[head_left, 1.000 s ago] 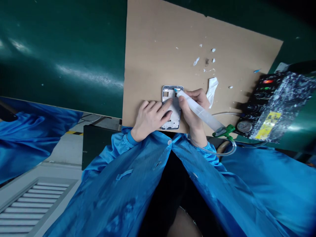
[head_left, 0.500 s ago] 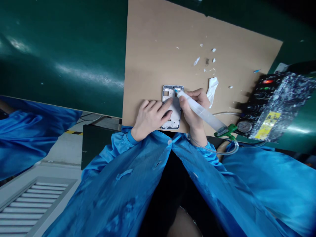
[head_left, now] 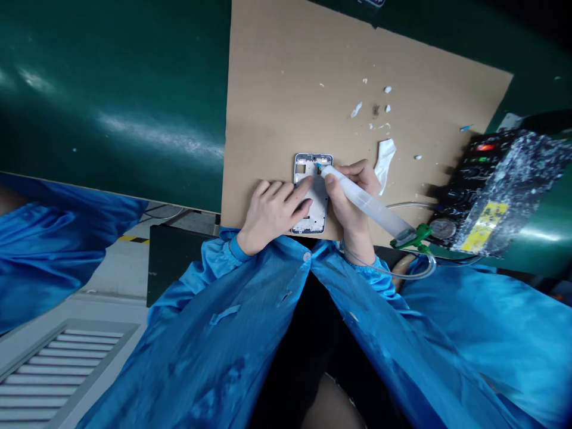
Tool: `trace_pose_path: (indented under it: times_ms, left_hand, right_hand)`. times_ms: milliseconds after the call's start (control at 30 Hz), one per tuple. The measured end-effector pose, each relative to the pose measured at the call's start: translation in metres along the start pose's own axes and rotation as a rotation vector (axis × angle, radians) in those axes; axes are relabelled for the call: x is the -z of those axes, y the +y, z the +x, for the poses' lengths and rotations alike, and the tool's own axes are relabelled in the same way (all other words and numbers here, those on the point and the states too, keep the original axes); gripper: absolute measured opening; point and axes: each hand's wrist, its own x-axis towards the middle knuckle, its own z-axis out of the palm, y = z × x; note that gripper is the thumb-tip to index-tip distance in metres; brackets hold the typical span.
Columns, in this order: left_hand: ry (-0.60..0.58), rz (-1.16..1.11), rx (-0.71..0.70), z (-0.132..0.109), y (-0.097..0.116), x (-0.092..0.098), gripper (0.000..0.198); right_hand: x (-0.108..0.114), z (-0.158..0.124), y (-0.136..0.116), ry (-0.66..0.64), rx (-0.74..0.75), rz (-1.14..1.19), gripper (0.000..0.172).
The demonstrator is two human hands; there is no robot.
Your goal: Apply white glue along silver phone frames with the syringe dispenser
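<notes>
A light grey phone frame lies flat on brown cardboard in front of me. My left hand rests over its left edge, index finger and thumb spread on its face, holding nothing between them. My right hand is closed around a translucent dispensing syringe, tilted like a pen. Its blue needle tip is at the upper part of the frame; whether it touches cannot be told. A green cap at the syringe's back end joins a clear hose.
A dirty black dispenser unit with a pressure gauge and lit red and green displays stands at right. White scraps and a crumpled white strip lie on the cardboard. People in blue smocks sit on both sides.
The syringe's capped back end has shifted very slightly right, its tip staying near the frame's top. Both hands hold almost the same place. More of a dark object shows at the top edge.
</notes>
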Motion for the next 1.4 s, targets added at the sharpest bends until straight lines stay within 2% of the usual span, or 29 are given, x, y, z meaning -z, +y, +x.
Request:
trace_pose_path:
  times_ms: [167, 333, 500, 667, 933, 1133, 1400]
  left_hand:
    - [-0.009, -0.011, 0.013, 0.0007, 0.0002, 0.0008, 0.052]
    - [0.030, 0.022, -0.012, 0.0011, 0.0007, 0.0014, 0.051]
    - [-0.018, -0.002, 0.012, 0.0015, 0.0007, 0.0018, 0.052]
    - [-0.023, -0.014, 0.013, 0.0020, 0.0003, 0.0015, 0.052]
    - [0.064, 0.050, -0.041, 0.0011, 0.0003, 0.0010, 0.050]
    - [-0.009, 0.000, -0.007, 0.0011, -0.0002, 0.0013, 0.052]
    - [-0.008, 0.001, -0.006, 0.0015, -0.0001, 0.0007, 0.051]
  right_hand:
    - [0.0001, -0.0002, 0.0033, -0.005, 0.002, 0.019, 0.039]
    - [-0.0001, -0.0008, 0.0029, 0.006, 0.018, 0.013, 0.040]
    - [0.0008, -0.0011, -0.0004, -0.019, -0.013, -0.049, 0.041]
    - [-0.0005, -0.0007, 0.0039, 0.010, 0.028, -0.006, 0.041]
    - [0.0001, -0.0003, 0.0051, 0.015, 0.022, -0.009, 0.040]
    - [-0.0009, 0.0007, 0.0014, 0.027, 0.010, 0.008, 0.043]
    - [-0.0004, 0.0000, 0.0018, 0.037, 0.016, 0.028, 0.041]
